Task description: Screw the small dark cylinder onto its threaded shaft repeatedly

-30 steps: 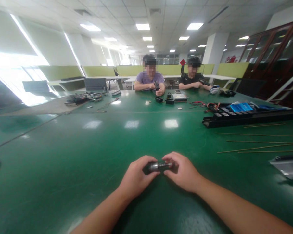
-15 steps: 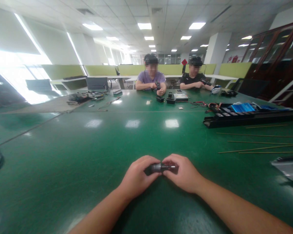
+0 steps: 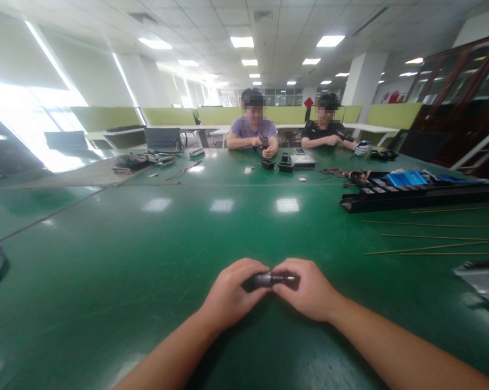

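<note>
Cylindrical part (image 3: 264,279), one, held in two grips: left hand (image 3: 233,291), right hand (image 3: 309,287).

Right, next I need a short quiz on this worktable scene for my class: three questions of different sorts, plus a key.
1. True or false: the left hand and the right hand both wear gloves.
2. The narrow end of the cylindrical metal part points towards which hand? A) left B) right
3. Fill in: the thin rods lie on a ____-coloured tabletop.

Key: 1 false; 2 B; 3 green.
</note>
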`<state>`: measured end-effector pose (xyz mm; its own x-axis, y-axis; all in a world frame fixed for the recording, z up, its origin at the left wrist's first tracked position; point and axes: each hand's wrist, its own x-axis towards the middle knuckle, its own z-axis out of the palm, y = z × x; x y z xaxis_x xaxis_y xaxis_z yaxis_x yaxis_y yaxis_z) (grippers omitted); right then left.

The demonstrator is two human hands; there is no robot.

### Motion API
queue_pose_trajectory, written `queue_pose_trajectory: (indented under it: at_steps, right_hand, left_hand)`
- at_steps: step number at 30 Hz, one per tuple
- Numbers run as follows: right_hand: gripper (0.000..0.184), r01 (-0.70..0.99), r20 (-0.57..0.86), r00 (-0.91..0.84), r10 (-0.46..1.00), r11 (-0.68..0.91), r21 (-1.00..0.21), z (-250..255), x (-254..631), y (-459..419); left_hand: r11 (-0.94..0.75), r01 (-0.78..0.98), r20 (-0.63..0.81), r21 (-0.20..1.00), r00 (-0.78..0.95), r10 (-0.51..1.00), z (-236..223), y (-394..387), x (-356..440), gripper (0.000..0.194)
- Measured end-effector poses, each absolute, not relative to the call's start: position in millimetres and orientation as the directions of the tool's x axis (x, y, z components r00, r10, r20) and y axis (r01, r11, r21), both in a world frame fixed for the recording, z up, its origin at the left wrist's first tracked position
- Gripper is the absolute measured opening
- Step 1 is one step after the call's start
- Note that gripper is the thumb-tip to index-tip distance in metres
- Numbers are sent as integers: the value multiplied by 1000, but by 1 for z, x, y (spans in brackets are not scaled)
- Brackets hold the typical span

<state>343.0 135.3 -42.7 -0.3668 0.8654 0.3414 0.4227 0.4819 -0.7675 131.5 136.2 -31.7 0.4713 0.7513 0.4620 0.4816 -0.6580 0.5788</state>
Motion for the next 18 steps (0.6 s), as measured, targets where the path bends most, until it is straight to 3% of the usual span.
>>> queue_pose_trajectory:
  at_steps: [18]
  right_hand:
    - [8, 423, 371, -367, 853, 508, -751, -44, 343, 136]
  left_hand:
    - [-648, 492, 458, 582, 460, 760, -33, 136, 132, 19]
